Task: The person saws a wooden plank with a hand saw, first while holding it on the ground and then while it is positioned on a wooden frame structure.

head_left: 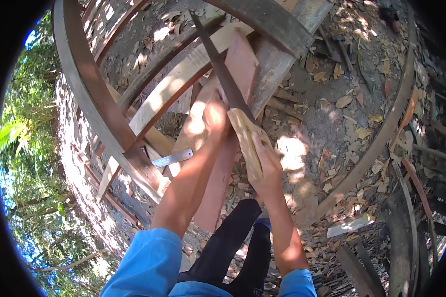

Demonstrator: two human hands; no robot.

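Observation:
My right hand grips the pale wooden handle of a hand saw, whose long dark blade runs up and away over a reddish wooden plank. On that plank, just left of the blade, my left hand presses flat. The plank slopes from the upper middle down toward my legs. A pale board passes under it at an angle.
A metal ruler lies on a board at left of my forearm. Curved dark timber ribs arch around the spot. The dirt ground at right is strewn with wood chips, dry leaves and offcuts. My dark trousers show below.

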